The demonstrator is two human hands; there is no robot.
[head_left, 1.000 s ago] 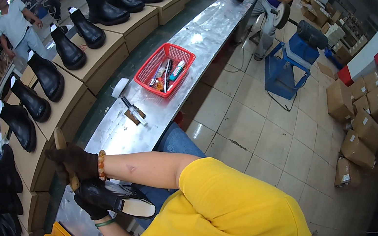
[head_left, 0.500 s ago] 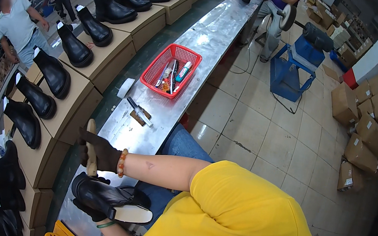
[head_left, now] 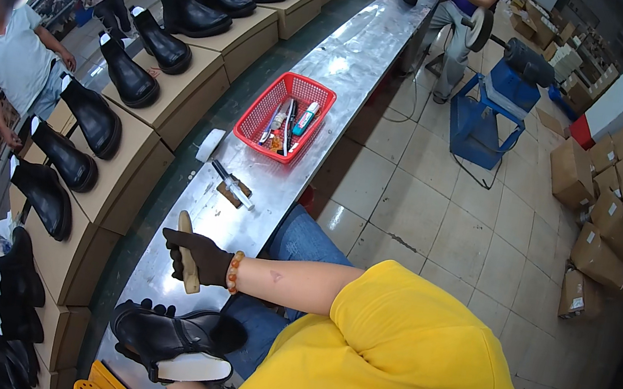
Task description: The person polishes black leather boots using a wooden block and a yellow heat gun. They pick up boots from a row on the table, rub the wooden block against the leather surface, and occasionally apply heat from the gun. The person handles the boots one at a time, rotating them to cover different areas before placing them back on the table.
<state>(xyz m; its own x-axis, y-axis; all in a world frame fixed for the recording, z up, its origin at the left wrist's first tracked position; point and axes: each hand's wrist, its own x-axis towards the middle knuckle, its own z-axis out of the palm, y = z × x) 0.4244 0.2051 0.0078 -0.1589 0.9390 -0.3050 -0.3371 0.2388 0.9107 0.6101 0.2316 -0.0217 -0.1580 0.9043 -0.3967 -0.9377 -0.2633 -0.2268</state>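
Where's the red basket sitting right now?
In the head view the red basket sits on the metal bench, up and ahead of the gloved right hand, just beyond the small brush.

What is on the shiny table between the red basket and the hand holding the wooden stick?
In the head view, a small brush-like tool lies between the red basket and the right hand.

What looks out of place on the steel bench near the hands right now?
Nothing stands out. The right hand grips a wooden tool; the left hand holds a black boot. A brush lies loose beside the upright red basket.
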